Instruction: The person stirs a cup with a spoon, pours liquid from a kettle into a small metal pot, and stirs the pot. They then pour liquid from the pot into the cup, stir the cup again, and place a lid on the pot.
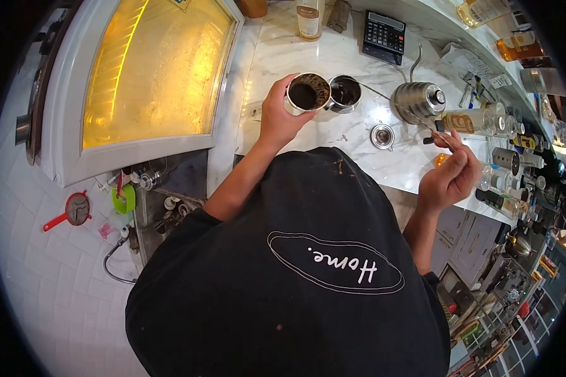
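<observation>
Nearest the camera: black shirt (245, 301) with white outlined lettering. Beyond it, left hand (278, 120) curled closed around the side of a pale-rimmed cup (299, 100), the cup within the grip between thumb and fingers, mouth toward the camera, dark contents inside. Right hand (451, 173) well apart, fingertips pinched narrow on a thin item (444, 140), kind too small to tell. Just right of the held cup, metal cup (356, 95), also with dark contents. Farther off on the pale counter (273, 53): kettle (414, 105), then calculator (385, 36), then bottle (309, 22).
</observation>
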A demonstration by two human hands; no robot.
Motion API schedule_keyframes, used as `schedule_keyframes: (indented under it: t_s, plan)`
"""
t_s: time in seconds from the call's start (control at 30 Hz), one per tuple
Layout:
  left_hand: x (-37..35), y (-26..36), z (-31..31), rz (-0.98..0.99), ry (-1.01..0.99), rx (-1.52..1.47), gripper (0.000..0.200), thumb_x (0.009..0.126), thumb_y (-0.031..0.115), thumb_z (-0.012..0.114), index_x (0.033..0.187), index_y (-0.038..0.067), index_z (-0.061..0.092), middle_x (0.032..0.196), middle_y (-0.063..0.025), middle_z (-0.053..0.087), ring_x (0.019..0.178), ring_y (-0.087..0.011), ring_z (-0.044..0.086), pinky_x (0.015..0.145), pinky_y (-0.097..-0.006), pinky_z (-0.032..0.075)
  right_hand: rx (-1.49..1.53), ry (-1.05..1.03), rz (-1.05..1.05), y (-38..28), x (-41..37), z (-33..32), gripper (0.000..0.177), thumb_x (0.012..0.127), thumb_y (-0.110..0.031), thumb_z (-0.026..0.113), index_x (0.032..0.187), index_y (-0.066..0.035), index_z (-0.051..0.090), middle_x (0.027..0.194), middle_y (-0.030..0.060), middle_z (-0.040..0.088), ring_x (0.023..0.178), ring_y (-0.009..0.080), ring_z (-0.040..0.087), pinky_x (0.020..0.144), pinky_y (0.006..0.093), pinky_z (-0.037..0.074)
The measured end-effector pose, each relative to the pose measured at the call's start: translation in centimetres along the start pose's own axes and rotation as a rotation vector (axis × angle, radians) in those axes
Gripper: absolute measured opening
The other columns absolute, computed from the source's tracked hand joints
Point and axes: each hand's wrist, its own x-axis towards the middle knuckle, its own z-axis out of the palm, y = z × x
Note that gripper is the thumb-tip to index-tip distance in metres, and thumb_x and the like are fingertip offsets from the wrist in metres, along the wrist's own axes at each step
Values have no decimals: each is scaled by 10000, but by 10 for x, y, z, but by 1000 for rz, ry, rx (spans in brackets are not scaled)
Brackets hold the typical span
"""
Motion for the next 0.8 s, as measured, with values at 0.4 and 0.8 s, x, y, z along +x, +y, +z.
schedule_keyframes:
  t_s: [0.4, 0.8]
  plan:
    - [3, 19, -6, 53, 3, -29, 775, 698, 48, 923, 1373, 10, 544, 1265, -142, 672, 1188, -226, 660, 1040, -356, 516, 242, 176, 58, -28, 18, -38, 286, 1146, -252, 359, 1104, -19, 519, 829, 191, 702, 738, 261, 724, 1025, 612, 521]
    - [-23, 56, -7, 142, 134, 21, 783, 664, 111, 963, 1330, 13, 563, 1218, -135, 681, 1144, -242, 675, 999, -359, 521, 243, -49, -55, -59, 9, -12, 283, 1133, -292, 414, 1085, -25, 493, 763, 192, 695, 617, 268, 705, 1030, 643, 492]
